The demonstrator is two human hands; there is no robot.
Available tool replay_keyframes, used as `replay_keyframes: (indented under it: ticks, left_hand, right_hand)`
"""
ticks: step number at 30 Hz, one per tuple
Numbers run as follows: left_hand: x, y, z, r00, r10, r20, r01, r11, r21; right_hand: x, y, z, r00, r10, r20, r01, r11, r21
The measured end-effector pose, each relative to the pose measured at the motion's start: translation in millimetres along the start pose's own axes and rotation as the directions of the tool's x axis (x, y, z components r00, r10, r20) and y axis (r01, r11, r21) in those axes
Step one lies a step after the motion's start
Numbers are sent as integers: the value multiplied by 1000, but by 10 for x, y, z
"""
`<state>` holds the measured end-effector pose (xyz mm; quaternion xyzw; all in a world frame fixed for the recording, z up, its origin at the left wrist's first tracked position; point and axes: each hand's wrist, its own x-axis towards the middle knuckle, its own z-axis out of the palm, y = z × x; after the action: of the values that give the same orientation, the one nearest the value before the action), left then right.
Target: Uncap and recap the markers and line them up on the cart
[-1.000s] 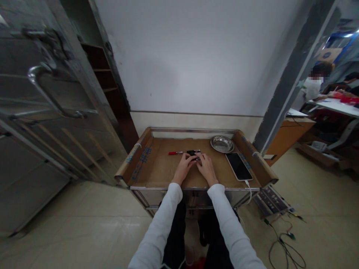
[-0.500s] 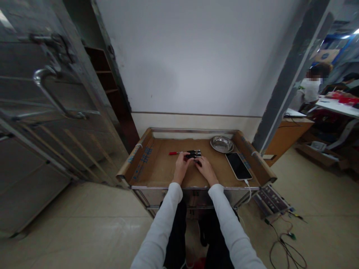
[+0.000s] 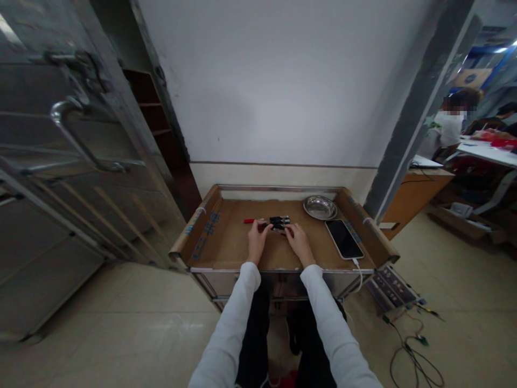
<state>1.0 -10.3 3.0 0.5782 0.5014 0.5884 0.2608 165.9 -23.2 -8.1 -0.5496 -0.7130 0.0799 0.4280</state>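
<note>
Several short black pieces with silvery ends [image 3: 278, 220] lie side by side on the cardboard-lined cart top [image 3: 230, 242]. They are too small for me to make out their kind. My left hand [image 3: 257, 238] is closed, thumb and fingers pinching the left end of the nearest black piece. At its right end, my right hand [image 3: 299, 241] has its bent fingers closed on the same piece. A thin red stick-like part [image 3: 247, 221] pokes out beyond my left fingers; the rest of it is hidden.
A round metal dish [image 3: 320, 207] stands at the back right. In front of it lies a phone [image 3: 344, 239] with a white cable [image 3: 357, 272]. Rolled cardboard edges flank the cart top. On the floor to the right sit a dark device [image 3: 391, 291] and loose cables [image 3: 416, 355].
My left hand has shifted slightly left and its fingers have spread from the right hand. More of the black pieces shows between the hands. My right hand has moved slightly right.
</note>
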Motion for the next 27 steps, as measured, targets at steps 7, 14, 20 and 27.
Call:
replay_keyframes:
  ticks: [7, 14, 20, 27]
  left_hand:
    - [14, -79, 58, 979, 122, 163, -154, 966, 205]
    - [-13, -160, 105, 974, 125, 190, -180, 933, 310]
    - [-46, -158, 127, 969, 134, 207, -196, 928, 316]
    - [-100, -48, 100, 940, 229, 253, -317, 860, 400]
  right_hand:
    - [8, 12, -12, 999, 24, -30, -25, 1000, -11]
    - [1, -12, -27, 1000, -14, -11, 13, 996, -85]
    - [-16, -74, -40, 991, -105, 85, 120, 974, -194]
    - [-47, -111, -61, 994, -60, 96, 85, 956, -281]
